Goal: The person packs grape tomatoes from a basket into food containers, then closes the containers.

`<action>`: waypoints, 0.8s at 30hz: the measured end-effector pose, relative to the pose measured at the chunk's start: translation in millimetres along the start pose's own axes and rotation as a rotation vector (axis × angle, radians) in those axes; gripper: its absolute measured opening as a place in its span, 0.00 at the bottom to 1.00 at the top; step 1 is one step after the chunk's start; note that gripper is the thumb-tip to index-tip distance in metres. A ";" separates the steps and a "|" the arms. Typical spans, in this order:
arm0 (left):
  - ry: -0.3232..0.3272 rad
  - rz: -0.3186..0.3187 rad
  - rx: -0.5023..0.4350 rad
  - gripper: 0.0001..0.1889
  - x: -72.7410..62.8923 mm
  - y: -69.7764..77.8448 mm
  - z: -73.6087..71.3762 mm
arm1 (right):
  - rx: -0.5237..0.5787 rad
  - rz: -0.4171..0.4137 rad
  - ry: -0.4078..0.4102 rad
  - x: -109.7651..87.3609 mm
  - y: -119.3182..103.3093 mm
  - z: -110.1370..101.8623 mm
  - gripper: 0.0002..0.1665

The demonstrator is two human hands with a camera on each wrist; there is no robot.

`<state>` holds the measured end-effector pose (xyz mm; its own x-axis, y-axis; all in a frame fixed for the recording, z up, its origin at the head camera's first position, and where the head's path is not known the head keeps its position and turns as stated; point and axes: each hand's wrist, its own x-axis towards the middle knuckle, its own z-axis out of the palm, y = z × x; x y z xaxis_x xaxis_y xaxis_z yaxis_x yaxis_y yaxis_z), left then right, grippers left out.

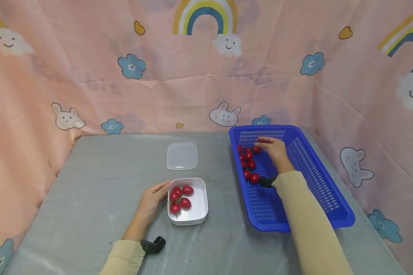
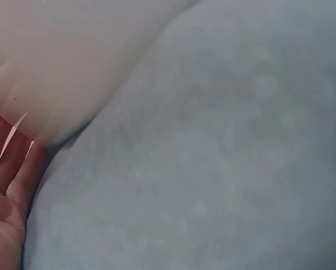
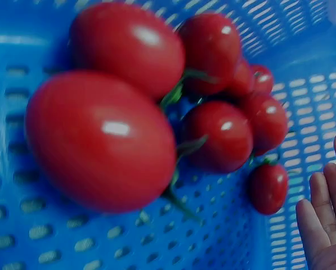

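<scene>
In the head view my left hand (image 1: 155, 196) rests its straight fingers against the left wall of a square white container (image 1: 200, 198). The left wrist view shows those fingers (image 2: 24, 174) laid along the container's side. Several cherry tomatoes (image 1: 185, 203) sit inside, toward its left half. Over the blue basket (image 1: 292, 131) on the right, my right hand (image 1: 275, 151) reaches in with loose fingers, close to the farthest cherry tomato (image 1: 257, 149). Seen from the right wrist, a small gap separates the fingers (image 3: 321, 194) from that tomato (image 3: 269, 188), and nothing is in the hand.
A clear plastic lid (image 1: 182, 156) lies flat behind the container. More cherry tomatoes (image 1: 247, 175) with green stems cluster along the basket's left side. Grey cloth (image 1: 106, 183) covers the table, and a pink printed curtain (image 1: 179, 99) hangs around its back and sides.
</scene>
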<state>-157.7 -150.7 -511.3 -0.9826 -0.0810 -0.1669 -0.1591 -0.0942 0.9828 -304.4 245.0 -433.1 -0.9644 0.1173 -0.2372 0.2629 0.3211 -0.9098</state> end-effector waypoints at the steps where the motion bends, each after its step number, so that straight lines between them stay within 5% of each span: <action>1: -0.001 0.004 0.007 0.20 0.1 0.0 0.2 | -0.008 0.009 0.000 -0.3 1.0 -0.8 0.32; 12: 0.005 -0.007 -0.013 0.20 0.9 0.6 1.0 | -0.034 -0.013 0.029 9.0 12.2 -0.3 0.29; 24: 0.002 -0.005 -0.032 0.20 1.4 1.2 1.5 | -0.114 0.069 -0.057 10.3 23.6 2.1 0.30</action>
<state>-159.4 -149.4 -510.3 -0.9816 -0.0825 -0.1722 -0.1611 -0.1261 0.9789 -308.2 251.8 -457.7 -0.9433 0.0905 -0.3194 0.3270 0.4195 -0.8468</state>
